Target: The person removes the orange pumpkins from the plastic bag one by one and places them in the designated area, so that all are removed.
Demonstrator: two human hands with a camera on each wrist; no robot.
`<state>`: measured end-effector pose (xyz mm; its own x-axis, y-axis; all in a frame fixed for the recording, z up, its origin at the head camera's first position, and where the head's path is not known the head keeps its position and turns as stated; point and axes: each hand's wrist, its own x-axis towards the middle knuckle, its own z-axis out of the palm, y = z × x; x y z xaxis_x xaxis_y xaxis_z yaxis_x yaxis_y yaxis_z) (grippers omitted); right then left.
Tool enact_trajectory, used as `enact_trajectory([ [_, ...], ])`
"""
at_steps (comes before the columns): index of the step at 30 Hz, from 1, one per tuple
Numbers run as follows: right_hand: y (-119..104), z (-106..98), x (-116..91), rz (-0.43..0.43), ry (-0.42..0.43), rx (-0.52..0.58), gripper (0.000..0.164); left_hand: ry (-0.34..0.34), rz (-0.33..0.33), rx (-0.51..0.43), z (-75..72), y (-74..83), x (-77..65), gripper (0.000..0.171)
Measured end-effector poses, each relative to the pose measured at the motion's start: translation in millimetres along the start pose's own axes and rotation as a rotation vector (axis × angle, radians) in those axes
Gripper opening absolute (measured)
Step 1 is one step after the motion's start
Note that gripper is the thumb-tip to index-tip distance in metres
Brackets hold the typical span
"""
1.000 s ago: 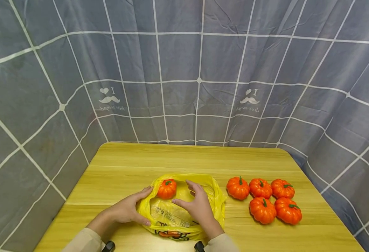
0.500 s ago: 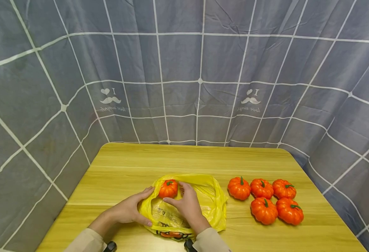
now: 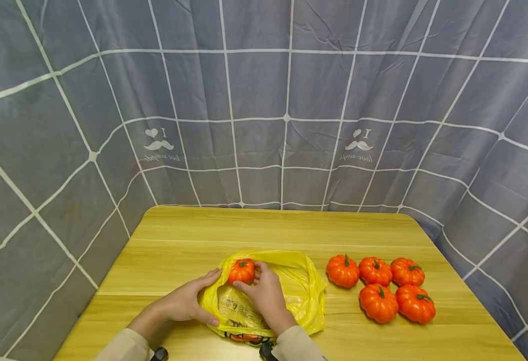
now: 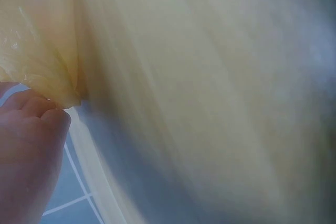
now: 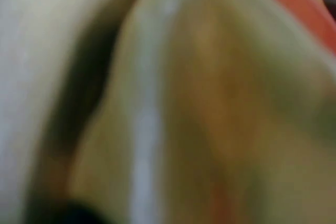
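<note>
A yellow plastic bag [image 3: 300,301] with dark print lies wide-mouthed on the table. One small orange toy pumpkin [image 3: 240,272] with a green stem sits inside, by the left wall. My left hand [image 3: 185,301] holds the bag's left side, thumb at the near rim and fingers along the outside. In the left wrist view, bunched plastic [image 4: 37,51] meets the left hand's curled fingers [image 4: 39,108]. My right hand [image 3: 266,296] reaches into the bag and grips the pumpkin's right side between thumb and fingers. Blurred plastic fills most of the right wrist view.
Several more orange pumpkins [image 3: 378,303] stand grouped on the table right of the bag. The wooden table [image 3: 192,225] has rounded far corners. A grey curtain [image 3: 259,145] with white grid lines hangs behind and along both sides.
My right hand has moved left inside the bag and its fingers have closed onto the pumpkin. The left hand keeps its place on the bag.
</note>
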<state>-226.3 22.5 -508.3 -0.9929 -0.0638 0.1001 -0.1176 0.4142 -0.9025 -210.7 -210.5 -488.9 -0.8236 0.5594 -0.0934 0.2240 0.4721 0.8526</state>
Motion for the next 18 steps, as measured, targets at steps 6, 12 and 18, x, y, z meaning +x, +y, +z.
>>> enact_trajectory([
  [6, 0, -10, -4, 0.028, -0.021, 0.034, 0.069, 0.004, -0.004, -0.007, 0.1, 1.1, 1.2, 0.114],
  [12, -4, -28, -13, 0.036, -0.036, 0.011, 0.071, 0.021, -0.004, -0.001, 0.3, 0.0, 0.7, 0.114],
  [18, -6, -51, -24, -0.001, -0.011, 0.027, 0.068, 0.018, -0.003, -0.004, -0.2, -3.0, -0.3, 0.115],
])
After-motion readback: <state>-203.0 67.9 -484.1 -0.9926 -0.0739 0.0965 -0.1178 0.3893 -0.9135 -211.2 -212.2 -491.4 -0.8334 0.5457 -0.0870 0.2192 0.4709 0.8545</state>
